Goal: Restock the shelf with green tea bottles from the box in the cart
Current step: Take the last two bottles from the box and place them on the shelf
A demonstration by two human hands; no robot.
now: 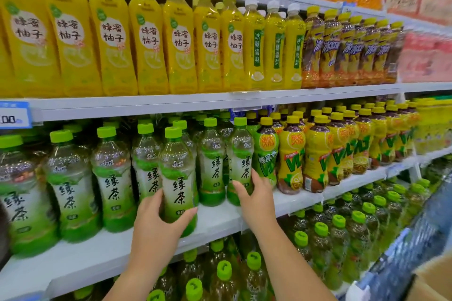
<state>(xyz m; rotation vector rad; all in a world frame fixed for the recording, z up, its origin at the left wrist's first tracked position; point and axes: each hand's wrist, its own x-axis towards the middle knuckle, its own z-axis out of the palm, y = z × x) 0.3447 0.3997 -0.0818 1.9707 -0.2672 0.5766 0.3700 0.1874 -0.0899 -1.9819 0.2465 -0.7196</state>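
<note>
Green tea bottles with green caps stand in rows on the middle white shelf [220, 217]. My left hand [159, 225] grips the lower body of one green tea bottle [177, 171] at the front of the shelf, upright, slightly ahead of its row. My right hand [256, 198] holds the base of another green tea bottle [241, 156] at the right end of the green tea row, next to a green-labelled lemon tea bottle [265, 151]. A corner of the cardboard box [433, 281] shows at the bottom right.
Yellow honey pomelo bottles [110, 39] fill the shelf above. Yellow lemon tea bottles [318, 154] stand right of the green tea. More green-capped bottles [330, 234] fill the shelf below. A blue price tag [14, 115] hangs at the left shelf edge.
</note>
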